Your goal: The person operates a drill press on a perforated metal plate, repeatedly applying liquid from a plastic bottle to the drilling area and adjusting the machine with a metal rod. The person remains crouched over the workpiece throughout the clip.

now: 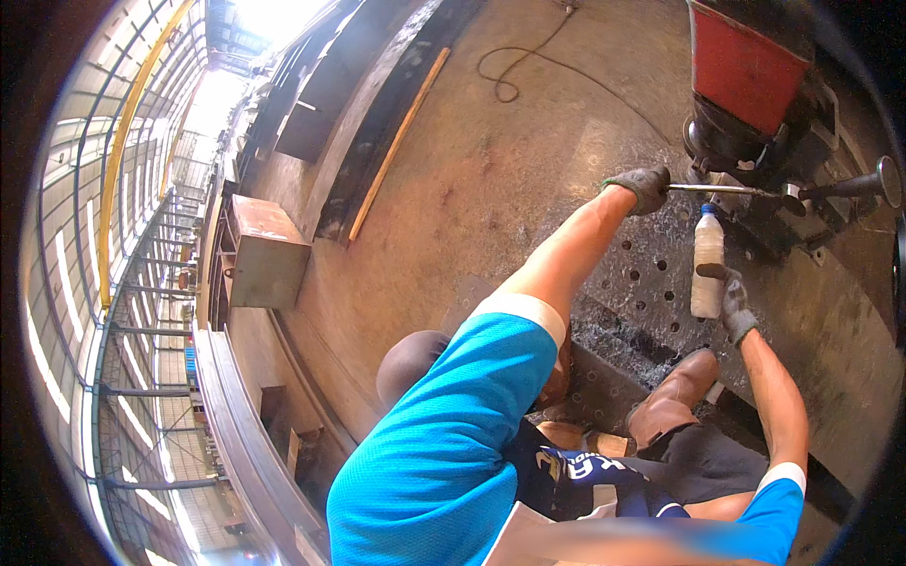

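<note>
My left hand (pixel 645 191), in a dark grey glove, is closed around one end of a slim metal rod (pixel 722 190). The rod runs right, to the dark metal fittings below a red machine housing (pixel 750 71). Below the rod, my gloved right hand (pixel 736 307) grips a clear plastic bottle (pixel 708 250) from its right side. The bottle stands roughly upright in view, with a blue cap at the top and cloudy whitish contents. Its cap is just under the rod. A dark bar with a round end (pixel 888 181) juts out to the right of the fittings.
A plate with round holes (pixel 642 276) lies beside the bottle, with metal shavings (pixel 623 340) near my brown boot (pixel 675 396). A cable (pixel 557 66) curls over the floor. Leftward are a wooden strip (pixel 400 141), a metal box (pixel 269 255) and long steel beams (pixel 247 443).
</note>
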The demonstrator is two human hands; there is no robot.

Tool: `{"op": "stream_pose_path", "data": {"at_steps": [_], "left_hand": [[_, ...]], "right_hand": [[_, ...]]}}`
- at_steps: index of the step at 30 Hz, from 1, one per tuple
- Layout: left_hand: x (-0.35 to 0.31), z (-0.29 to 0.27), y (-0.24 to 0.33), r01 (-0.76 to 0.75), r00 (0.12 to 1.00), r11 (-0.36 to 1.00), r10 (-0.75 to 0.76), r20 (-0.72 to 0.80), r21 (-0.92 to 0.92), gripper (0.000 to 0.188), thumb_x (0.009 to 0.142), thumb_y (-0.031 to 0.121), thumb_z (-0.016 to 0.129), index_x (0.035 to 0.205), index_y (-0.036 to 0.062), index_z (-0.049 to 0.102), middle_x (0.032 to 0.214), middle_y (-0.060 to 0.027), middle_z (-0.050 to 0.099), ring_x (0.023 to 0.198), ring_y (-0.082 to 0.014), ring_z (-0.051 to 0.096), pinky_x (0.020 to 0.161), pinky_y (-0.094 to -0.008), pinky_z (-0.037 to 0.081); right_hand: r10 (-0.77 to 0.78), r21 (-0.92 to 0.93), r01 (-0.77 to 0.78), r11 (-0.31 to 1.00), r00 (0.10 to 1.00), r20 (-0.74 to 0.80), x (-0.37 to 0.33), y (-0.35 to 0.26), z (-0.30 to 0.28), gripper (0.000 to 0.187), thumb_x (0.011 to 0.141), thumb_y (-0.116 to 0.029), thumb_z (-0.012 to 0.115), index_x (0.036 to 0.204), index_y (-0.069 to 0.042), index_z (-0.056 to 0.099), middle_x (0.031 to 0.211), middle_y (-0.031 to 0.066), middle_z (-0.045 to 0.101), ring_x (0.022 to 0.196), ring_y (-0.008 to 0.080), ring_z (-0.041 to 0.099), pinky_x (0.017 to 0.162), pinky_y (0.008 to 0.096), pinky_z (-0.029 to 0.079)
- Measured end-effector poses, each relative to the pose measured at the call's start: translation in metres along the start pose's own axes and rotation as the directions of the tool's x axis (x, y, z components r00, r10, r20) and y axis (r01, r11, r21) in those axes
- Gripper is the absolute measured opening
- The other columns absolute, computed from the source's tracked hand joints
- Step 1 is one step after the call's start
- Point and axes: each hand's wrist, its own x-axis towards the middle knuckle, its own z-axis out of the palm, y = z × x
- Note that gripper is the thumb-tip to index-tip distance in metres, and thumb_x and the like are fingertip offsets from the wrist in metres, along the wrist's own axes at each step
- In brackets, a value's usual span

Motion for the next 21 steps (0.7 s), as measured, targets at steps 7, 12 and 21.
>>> {"op": "stream_pose_path", "data": {"at_steps": [7, 12, 21], "left_hand": [[0.001, 0.005, -0.002, -0.005, 1.000, 1.000, 0.004, -0.027, -0.030, 0.030, 0.097, 0.022, 0.056, 0.121, 0.0049, 0.063, 0.114, -0.0261, 0.073, 0.111, -0.0435, 0.070, 0.089, -0.0526, 0.055], [0.007, 0.009, -0.003, -0.009, 1.000, 1.000, 0.008, -0.018, -0.025, 0.030, 0.097, 0.023, 0.057, 0.121, 0.0055, 0.064, 0.115, -0.0260, 0.073, 0.112, -0.0433, 0.070, 0.090, -0.0523, 0.055], [0.022, 0.018, -0.022, -0.096, 0.995, 0.995, 0.095, -0.044, -0.029, 0.035, 0.098, 0.023, 0.056, 0.125, 0.0054, 0.068, 0.117, -0.0279, 0.072, 0.110, -0.0445, 0.071, 0.091, -0.0545, 0.056]], "right_hand": [[0.057, 0.077, -0.044, 0.996, 0.984, -0.169, 0.008, 0.007, 0.007, 0.042, 0.105, -0.034, 0.046, 0.118, -0.009, 0.076, 0.105, 0.0077, 0.075, 0.085, 0.0216, 0.073, 0.077, 0.0377, 0.064], [0.092, 0.028, -0.090, 0.996, 0.992, -0.087, 0.002, -0.013, 0.012, 0.046, 0.104, -0.048, 0.055, 0.110, -0.009, 0.079, 0.099, 0.0011, 0.075, 0.084, 0.0171, 0.071, 0.079, 0.0362, 0.062], [0.237, 0.063, -0.231, 0.971, 0.966, -0.104, -0.003, -0.035, 0.024, 0.032, 0.104, -0.030, 0.054, 0.112, -0.008, 0.075, 0.097, 0.0048, 0.074, 0.079, 0.0198, 0.071, 0.071, 0.0386, 0.061]]}}
